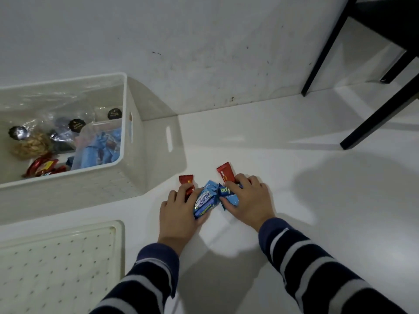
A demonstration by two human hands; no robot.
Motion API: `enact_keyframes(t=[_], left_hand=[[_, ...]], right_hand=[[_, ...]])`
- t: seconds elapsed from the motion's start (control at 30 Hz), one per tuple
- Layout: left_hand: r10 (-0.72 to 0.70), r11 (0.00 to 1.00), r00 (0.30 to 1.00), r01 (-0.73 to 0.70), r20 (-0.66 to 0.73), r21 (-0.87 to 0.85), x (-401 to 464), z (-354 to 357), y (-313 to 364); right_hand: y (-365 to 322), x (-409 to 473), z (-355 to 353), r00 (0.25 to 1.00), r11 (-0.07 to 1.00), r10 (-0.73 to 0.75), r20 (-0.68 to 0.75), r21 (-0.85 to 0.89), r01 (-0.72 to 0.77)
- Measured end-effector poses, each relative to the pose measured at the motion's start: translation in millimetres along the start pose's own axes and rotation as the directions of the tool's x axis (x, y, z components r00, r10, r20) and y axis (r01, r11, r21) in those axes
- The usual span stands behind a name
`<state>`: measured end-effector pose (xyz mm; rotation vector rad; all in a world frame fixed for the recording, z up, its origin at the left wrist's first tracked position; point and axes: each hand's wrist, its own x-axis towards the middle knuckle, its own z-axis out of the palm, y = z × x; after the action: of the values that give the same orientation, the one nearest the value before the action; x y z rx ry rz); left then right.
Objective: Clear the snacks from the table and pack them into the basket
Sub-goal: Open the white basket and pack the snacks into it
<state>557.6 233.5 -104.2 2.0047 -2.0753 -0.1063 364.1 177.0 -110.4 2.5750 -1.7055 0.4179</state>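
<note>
From the head view, our left hand (pixel 179 214) clamps a blue pack (pixel 205 201) and red bar (pixel 187 181); our right hand (pixel 247 200) clamps another pair beside it. We should squeeze firmly, lift together, then swing left over the basket (pixel 127 132).

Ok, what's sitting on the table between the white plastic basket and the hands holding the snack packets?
Nothing in the head view: bare white tabletop separates the white plastic basket from the left hand, which holds red and blue snack packets.
</note>
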Motion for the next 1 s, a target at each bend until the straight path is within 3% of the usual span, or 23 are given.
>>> enact_keyframes(t=[0.2,0.33,0.57,0.63,0.73,0.9,1.0], left_hand=[[-0.097,0.992,0.993,0.102,0.062,-0.072,-18.1,-1.3,-1.4],[-0.193,0.968,0.981,0.194,0.024,-0.157,-21.2,-14.8,4.5],[-0.310,0.870,0.951,0.279,-0.010,-0.406,21.8,-66.9,25.5],[-0.317,0.855,0.940,0.227,-0.124,-0.466,26.6,-117.1,36.1],[-0.317,0.817,0.939,0.199,-0.132,-0.542,50.8,-146.9,47.6],[-0.460,0.668,0.869,0.202,-0.184,-0.716,67.0,-219.6,20.5],[-0.460,0.695,0.855,0.180,-0.239,-0.696,65.1,-253.6,-17.8]], right_hand=[[-3.8,-14.3,-6.4,0.995,0.999,0.010,0.098,0.039,-0.014],[-3.4,-16.6,-22.8,0.963,0.979,0.128,0.238,0.127,-0.162],[0.7,26.0,-71.7,0.949,0.882,0.245,0.196,0.360,-0.302],[-10.3,49.5,-121.6,0.979,0.883,0.183,0.088,0.422,-0.203],[-10.9,78.9,-140.8,0.986,0.879,0.162,0.038,0.449,-0.161],[-48.8,119.7,-188.9,0.992,0.866,0.089,-0.084,0.499,-0.035],[-89.8,145.8,-208.1,0.990,0.864,0.023,-0.136,0.501,0.049]])
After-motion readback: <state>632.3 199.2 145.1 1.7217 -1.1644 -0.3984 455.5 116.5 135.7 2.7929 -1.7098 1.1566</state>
